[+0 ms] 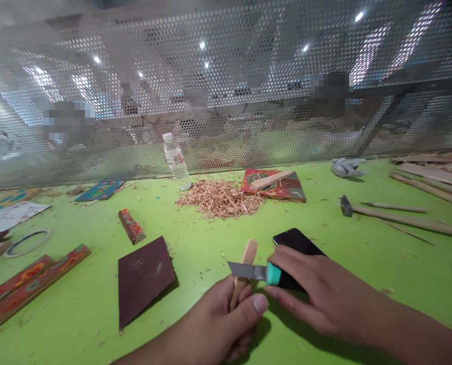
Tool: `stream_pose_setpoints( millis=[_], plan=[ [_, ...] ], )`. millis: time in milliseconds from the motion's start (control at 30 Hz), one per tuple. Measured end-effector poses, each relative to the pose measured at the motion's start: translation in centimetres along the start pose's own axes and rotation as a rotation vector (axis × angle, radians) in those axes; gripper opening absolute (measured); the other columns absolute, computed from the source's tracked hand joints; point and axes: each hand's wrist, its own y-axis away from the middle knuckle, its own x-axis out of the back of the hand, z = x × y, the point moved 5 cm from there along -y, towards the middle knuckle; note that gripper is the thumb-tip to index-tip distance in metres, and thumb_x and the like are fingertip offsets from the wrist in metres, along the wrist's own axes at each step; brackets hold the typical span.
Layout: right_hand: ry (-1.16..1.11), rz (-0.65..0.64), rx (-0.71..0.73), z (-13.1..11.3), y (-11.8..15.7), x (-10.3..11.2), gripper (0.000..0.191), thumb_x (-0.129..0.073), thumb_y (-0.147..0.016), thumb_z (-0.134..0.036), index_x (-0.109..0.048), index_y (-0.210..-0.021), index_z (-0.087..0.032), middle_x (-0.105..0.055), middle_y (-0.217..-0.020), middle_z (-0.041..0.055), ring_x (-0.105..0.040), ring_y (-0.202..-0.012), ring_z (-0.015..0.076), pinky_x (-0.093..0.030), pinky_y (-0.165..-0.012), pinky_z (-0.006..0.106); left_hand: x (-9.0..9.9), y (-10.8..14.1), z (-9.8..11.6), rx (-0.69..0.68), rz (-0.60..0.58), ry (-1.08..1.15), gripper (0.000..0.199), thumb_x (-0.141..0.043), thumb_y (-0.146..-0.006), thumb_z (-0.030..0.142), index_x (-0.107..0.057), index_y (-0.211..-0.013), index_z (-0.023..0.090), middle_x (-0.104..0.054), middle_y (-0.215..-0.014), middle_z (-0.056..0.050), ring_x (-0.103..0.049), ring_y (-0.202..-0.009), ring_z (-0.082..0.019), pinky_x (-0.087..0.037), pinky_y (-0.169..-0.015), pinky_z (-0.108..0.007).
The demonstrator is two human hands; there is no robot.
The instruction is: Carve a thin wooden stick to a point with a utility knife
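Note:
My left hand [229,319] is closed around the lower part of a small pale wooden stick [250,252], which points up and away from me. In my right hand [311,289] is a carving knife [273,274] with a teal and black handle. Its flat, slanted blade lies across the stick, just above my left fingers; whether the edge bites into the wood I cannot tell. Beyond my right hand a black smartphone [298,241] rests on the green table, partly covered by that hand. A dark sheet of sandpaper [144,281] lies to the left.
Wood shavings [222,198] are heaped mid-table beside a water bottle [176,165]. Behind stands a perforated metal screen [233,101]. A hammer [401,215] lies at right, near crumpled paper [347,167]. Painted wooden strips [32,286], a painted block [131,226] and a tape ring [28,243] lie left.

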Motion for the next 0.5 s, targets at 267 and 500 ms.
stream_pose_setpoints(
  millis=[267,500],
  plan=[
    [-0.041,-0.071,0.075,-0.70,0.45,-0.90,0.020,-0.056,-0.107,-0.039,-0.060,-0.098,-0.022,-0.069,-0.089,0.0035,-0.064,-0.074,0.0205,-0.044,-0.066,0.032,0.09,0.04,-0.70,0.054,0.001,0.026,0.052,-0.064,-0.093,0.071,-0.048,-0.083,0.023,-0.039,-0.057,0.011,-0.029,-0.045,-0.005,-0.022,-0.042,-0.020],
    [-0.070,-0.057,0.113,-0.78,0.49,-0.74,0.020,-0.058,-0.107,-0.040,-0.062,-0.098,-0.022,-0.071,-0.088,0.0034,-0.065,-0.074,0.0198,-0.045,-0.066,0.032,0.17,0.03,-1.07,0.028,-0.015,0.062,0.049,-0.065,-0.093,0.069,-0.049,-0.097,0.023,-0.041,-0.059,0.012,-0.029,-0.044,-0.005,-0.021,-0.041,-0.020]
  ],
)
